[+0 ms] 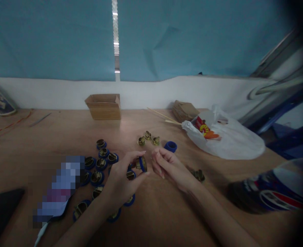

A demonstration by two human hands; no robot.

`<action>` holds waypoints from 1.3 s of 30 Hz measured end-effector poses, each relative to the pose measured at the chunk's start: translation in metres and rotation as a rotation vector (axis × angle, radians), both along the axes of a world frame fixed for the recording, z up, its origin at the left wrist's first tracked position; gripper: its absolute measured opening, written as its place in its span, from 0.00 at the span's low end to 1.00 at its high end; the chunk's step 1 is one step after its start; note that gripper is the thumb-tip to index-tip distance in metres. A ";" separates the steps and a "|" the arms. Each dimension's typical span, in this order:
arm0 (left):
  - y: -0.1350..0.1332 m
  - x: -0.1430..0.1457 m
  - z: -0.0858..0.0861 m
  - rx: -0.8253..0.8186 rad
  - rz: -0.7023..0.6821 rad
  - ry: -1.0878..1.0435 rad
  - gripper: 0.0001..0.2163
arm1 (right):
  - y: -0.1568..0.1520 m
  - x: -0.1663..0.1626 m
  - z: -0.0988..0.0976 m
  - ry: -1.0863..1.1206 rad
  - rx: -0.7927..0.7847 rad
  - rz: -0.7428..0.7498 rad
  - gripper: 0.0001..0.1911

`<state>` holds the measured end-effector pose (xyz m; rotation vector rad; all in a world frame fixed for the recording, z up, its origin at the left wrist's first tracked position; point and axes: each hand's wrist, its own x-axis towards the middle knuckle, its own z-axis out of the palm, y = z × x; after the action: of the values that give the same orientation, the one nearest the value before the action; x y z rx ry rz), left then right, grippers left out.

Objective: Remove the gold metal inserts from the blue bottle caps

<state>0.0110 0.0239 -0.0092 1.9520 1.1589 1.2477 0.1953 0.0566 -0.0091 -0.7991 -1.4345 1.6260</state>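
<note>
Facing sideways, blue-rimmed brass piece (143, 164)

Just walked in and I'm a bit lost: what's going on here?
A person is working by hand at a wooden table. The left hand holds a blue-ringed piece between thumb and fingers. The right hand is close by, fingers drawn together; whether they hold anything is unclear. More blue-ringed pieces lie on the left, while three brass-coloured parts and a loose blue ring sit just beyond the hands.
</note>
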 end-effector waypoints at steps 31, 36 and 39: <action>-0.003 0.000 -0.014 0.184 -0.010 0.157 0.21 | -0.012 -0.013 0.007 -0.333 0.394 -0.114 0.19; -0.001 -0.001 -0.018 0.294 -0.003 0.126 0.19 | -0.021 -0.016 0.008 -0.532 0.752 -0.207 0.14; -0.001 -0.002 -0.016 0.328 0.013 0.128 0.20 | -0.027 -0.017 0.008 -0.620 0.951 -0.249 0.11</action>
<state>0.0092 0.0228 -0.0249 2.2949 1.0832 1.4092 0.1781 0.0300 -0.0014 -0.8610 -2.1484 0.3632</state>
